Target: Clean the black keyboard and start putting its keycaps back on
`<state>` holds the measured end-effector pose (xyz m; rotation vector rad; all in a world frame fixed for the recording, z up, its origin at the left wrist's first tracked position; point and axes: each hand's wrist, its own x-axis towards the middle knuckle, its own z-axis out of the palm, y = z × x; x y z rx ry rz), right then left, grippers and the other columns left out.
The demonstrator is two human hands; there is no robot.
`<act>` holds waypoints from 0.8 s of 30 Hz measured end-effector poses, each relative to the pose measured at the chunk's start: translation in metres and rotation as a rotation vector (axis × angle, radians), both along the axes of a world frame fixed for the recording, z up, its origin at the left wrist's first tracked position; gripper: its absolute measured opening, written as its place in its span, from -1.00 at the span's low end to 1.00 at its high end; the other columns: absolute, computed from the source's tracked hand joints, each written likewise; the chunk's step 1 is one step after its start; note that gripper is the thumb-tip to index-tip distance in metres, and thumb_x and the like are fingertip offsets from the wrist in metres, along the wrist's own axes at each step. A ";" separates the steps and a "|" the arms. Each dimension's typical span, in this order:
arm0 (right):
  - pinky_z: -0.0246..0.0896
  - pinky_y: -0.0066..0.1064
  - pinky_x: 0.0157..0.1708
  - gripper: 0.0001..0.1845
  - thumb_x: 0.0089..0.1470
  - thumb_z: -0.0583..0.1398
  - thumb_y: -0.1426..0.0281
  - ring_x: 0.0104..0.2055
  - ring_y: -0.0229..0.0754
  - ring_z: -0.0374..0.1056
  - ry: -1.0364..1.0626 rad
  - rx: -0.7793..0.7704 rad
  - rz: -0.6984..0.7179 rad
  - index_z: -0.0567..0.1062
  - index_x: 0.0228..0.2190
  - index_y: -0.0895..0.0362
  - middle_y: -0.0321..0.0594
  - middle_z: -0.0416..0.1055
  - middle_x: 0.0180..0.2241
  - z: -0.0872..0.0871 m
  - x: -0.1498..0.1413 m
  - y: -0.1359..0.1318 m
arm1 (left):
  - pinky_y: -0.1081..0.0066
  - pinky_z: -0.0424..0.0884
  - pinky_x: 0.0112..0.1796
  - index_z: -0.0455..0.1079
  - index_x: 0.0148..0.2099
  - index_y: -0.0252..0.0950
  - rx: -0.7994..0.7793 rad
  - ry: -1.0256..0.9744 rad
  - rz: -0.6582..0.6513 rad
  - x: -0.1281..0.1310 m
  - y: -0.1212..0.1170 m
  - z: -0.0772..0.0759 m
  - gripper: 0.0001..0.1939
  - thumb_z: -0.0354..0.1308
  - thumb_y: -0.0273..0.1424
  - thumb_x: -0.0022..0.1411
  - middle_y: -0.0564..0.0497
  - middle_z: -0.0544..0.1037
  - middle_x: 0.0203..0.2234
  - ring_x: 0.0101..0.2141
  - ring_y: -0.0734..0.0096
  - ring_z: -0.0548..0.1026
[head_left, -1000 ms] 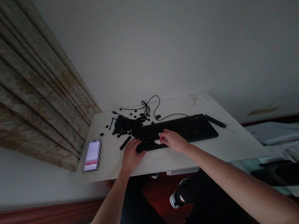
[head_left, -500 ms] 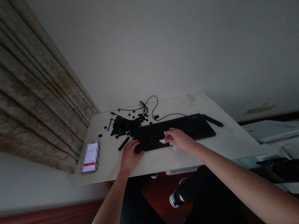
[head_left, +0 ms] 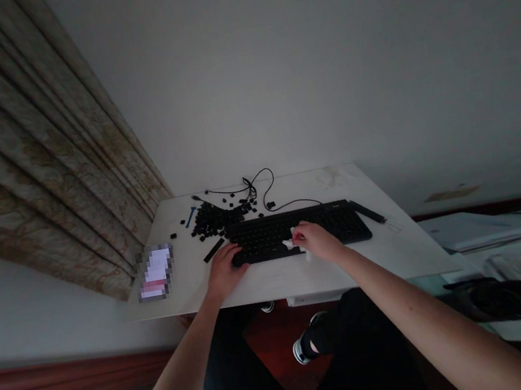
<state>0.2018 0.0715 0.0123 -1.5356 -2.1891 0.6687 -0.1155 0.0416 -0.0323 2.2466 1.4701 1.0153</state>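
A: Hands?
B: R hand (head_left: 314,242) closed on white tissue (head_left: 294,242), pressed to keys of kbd (head_left: 297,232). L hand (head_left: 226,272) open, fingers resting on kbd's left end.
A: Kbd pos?
B: On tabletop (head_left: 280,281), near front edge. Loose keycaps (head_left: 212,220) piled just beside its left end, black cable (head_left: 259,188) behind.
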 end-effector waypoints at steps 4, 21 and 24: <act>0.14 -0.45 -0.34 -0.88 0.06 0.28 0.46 -0.42 -0.26 0.33 -0.070 0.017 -0.055 0.52 -0.50 0.15 -0.27 0.37 -0.43 0.001 0.022 0.001 | 0.01 0.33 0.18 0.44 0.08 -0.19 0.026 0.069 0.008 0.006 -0.004 0.005 -0.55 0.30 -0.41 0.11 -0.10 0.48 0.07 0.13 0.09 0.41; 0.26 -0.18 -0.03 -0.66 0.22 0.06 0.55 -0.10 -0.02 0.34 -0.163 0.287 -0.111 0.55 -0.07 0.12 -0.05 0.40 -0.17 -0.025 0.007 -0.046 | -0.03 0.22 0.24 0.44 0.09 -0.16 0.102 0.234 -0.075 0.090 -0.013 0.004 -0.68 0.06 -0.45 0.34 -0.08 0.51 0.05 0.13 0.16 0.41; 0.26 -0.19 0.00 -0.65 0.23 0.07 0.55 -0.06 -0.05 0.35 -0.067 0.357 -0.096 0.55 -0.06 0.08 -0.07 0.41 -0.11 -0.023 -0.001 -0.047 | -0.05 0.22 0.23 0.47 0.07 -0.15 0.102 0.239 -0.092 0.091 -0.013 0.005 -0.68 0.06 -0.48 0.33 -0.08 0.52 0.04 0.14 0.13 0.40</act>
